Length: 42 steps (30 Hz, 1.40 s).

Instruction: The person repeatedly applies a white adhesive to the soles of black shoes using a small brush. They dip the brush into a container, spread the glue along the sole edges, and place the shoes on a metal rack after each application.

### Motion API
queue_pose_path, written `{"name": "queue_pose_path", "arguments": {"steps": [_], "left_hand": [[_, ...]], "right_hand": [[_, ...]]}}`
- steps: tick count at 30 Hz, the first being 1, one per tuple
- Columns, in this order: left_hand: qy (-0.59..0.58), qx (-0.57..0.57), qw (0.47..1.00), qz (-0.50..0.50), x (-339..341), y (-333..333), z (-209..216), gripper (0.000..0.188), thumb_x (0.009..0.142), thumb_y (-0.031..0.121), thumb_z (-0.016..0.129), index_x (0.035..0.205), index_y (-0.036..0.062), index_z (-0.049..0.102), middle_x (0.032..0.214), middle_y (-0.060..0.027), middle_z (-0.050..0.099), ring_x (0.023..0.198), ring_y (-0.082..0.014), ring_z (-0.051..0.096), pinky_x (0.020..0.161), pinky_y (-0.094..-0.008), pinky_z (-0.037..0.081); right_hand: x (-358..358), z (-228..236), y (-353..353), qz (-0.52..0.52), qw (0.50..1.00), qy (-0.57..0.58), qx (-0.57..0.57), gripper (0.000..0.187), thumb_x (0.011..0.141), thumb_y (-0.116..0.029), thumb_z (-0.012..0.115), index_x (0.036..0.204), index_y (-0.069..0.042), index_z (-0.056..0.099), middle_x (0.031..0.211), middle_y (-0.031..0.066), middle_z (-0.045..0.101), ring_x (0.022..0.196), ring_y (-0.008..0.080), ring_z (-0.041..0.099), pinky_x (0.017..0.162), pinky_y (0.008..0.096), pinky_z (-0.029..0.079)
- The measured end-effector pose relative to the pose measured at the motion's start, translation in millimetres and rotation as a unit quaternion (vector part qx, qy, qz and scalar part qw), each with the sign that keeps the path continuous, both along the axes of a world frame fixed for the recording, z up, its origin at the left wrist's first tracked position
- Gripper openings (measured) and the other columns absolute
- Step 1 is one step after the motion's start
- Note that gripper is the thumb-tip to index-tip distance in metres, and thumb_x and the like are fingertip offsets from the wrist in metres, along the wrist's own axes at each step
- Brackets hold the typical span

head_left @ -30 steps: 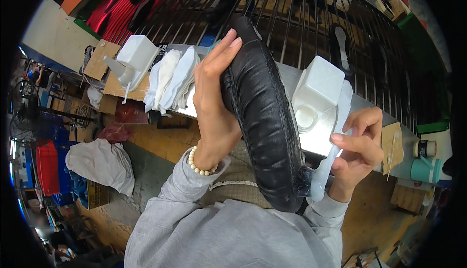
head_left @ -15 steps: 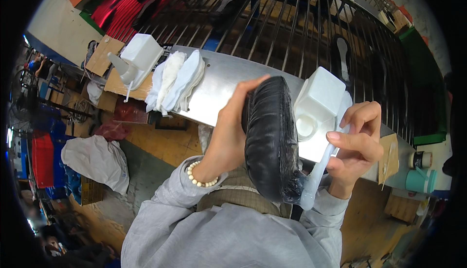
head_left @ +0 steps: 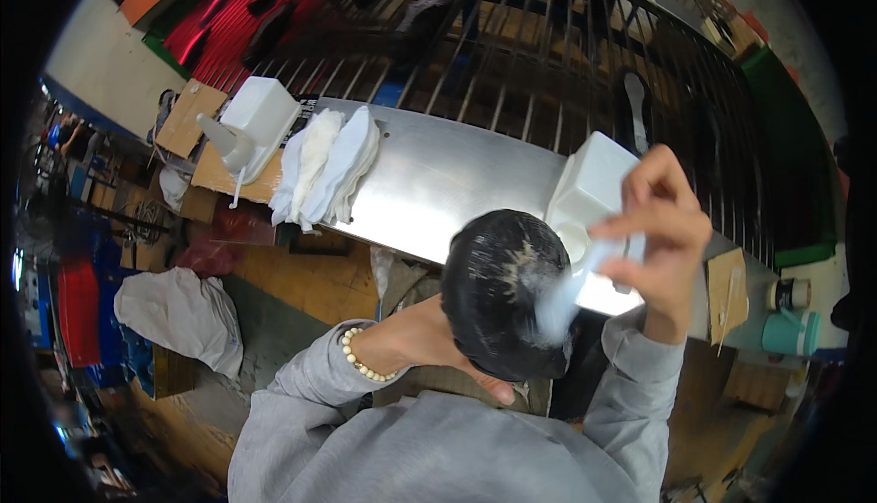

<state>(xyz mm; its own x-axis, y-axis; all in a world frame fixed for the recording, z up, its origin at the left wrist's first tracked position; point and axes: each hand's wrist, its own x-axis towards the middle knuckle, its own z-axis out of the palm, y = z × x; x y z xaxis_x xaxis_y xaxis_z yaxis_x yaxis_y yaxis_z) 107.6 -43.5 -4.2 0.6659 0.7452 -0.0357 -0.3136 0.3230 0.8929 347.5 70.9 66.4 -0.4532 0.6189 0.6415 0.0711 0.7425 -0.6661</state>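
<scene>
My left hand (head_left: 416, 338), with a beaded bracelet at the wrist, grips a black shoe upper (head_left: 484, 297) from its left and underside. The upper's rounded end faces up, smeared with a whitish, streaky coating. Between the bent fingers of my right hand (head_left: 662, 238) is a pale brush (head_left: 568, 300), blurred by motion. Its lower end lies against the right part of the rounded end. Just behind, a white plastic container (head_left: 594, 179) with a round opening stands on the metal ledge (head_left: 434, 169), partly covered by my right hand.
Folded white cloths (head_left: 331, 169) lie on the ledge's left part, beside another white container (head_left: 260, 110) with a spout. Beyond runs a barred rack (head_left: 521, 55) bearing dark shoe parts, lit red at left. A teal jug (head_left: 790, 334) and cardboard (head_left: 728, 295) are at right.
The shoe upper has turned from its long side to its rounded end and come lower. My left hand has shifted beneath it. The brush has moved up onto that end.
</scene>
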Motion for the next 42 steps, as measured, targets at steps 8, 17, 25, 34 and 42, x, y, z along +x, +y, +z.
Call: {"name": "queue_pose_path", "arguments": {"steps": [8,17,25,34,42], "left_hand": [[-0.003,-0.007,0.995,0.102,-11.6,8.5,-30.0,0.094,0.069,0.042,0.09,0.144,0.0046,0.048,0.139,-0.0125,0.057,0.13,-0.0282,0.053,0.109,-0.0463,0.043],[0.091,0.099,0.973,0.185,-53.8,-20.4,-84.5,0.102,0.071,0.057,0.084,0.151,0.0074,0.044,0.149,-0.0145,0.051,0.138,-0.0335,0.047,0.116,-0.0543,0.037],[-0.353,0.039,0.897,0.262,-46.0,-5.9,-72.5,0.118,0.075,0.068,0.076,0.162,0.0109,0.02,0.166,-0.0201,0.021,0.151,-0.0442,0.024,0.121,-0.065,0.025],[-0.308,0.085,0.947,-0.016,-87.4,58.0,4.1,0.133,0.074,0.073,0.075,0.163,0.0204,-0.009,0.147,-0.0272,0.042,0.117,-0.0429,0.058,0.089,-0.0564,0.057],[-0.313,0.027,0.949,-0.012,-99.1,52.5,-10.8,0.123,0.077,0.083,0.063,0.165,0.0277,-0.002,0.137,-0.0196,0.052,0.097,-0.0428,0.066,0.07,-0.0495,0.05]], "right_hand": [[17.1,-19.9,4.1,0.114,0.981,-0.074,-0.141,0.034,0.059,-0.023,0.096,0.088,-0.012,0.083,0.085,-0.002,0.046,0.081,0.0145,0.047,0.068,0.0284,0.035],[26.7,-39.9,1.8,0.078,0.979,-0.069,-0.175,0.025,0.066,-0.022,0.094,0.083,-0.009,0.08,0.086,-0.0007,0.051,0.082,0.0126,0.052,0.074,0.0285,0.042],[144.4,-106.5,20.7,-0.3,0.908,0.067,-0.284,0.019,0.08,-0.015,0.085,0.094,-0.006,0.077,0.086,0.0018,0.066,0.085,0.0139,0.062,0.078,0.0281,0.048],[146.1,-173.5,100.4,-0.502,0.817,-0.132,-0.252,0.031,0.077,-0.02,0.089,0.098,-0.002,0.077,0.086,0.0119,0.075,0.074,0.0192,0.071,0.068,0.0342,0.056],[151.4,-171.1,66.0,-0.498,0.844,-0.089,-0.178,0.018,0.085,-0.008,0.075,0.101,-0.005,0.08,0.094,0.0174,0.075,0.074,0.0268,0.071,0.069,0.0369,0.053]]}}
